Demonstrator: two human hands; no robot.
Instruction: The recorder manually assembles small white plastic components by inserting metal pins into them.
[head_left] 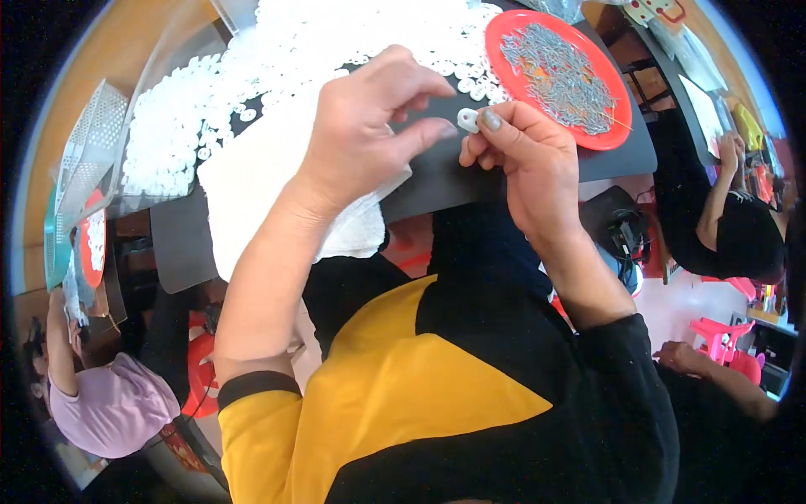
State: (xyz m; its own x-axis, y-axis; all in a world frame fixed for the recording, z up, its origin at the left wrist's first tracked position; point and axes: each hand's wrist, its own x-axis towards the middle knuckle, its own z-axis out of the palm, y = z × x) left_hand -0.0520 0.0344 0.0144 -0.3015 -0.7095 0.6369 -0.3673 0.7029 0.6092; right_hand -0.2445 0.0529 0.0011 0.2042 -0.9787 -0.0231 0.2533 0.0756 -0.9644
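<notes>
head-worn fisheye, looking steeply down, close above table (437, 181)

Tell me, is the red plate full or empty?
Partly full: the red plate holds a heap of thin metal pins; its rim is bare.

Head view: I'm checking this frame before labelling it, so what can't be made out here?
- White part in the right hand: mostly covered by fingertips, its shape unclear.
- Left hand: whether it touches the part is hidden by its own fingers.
- Red plate contents: thin metal pieces, too small to identify.
- White pile: cut off by the top edge.
</notes>
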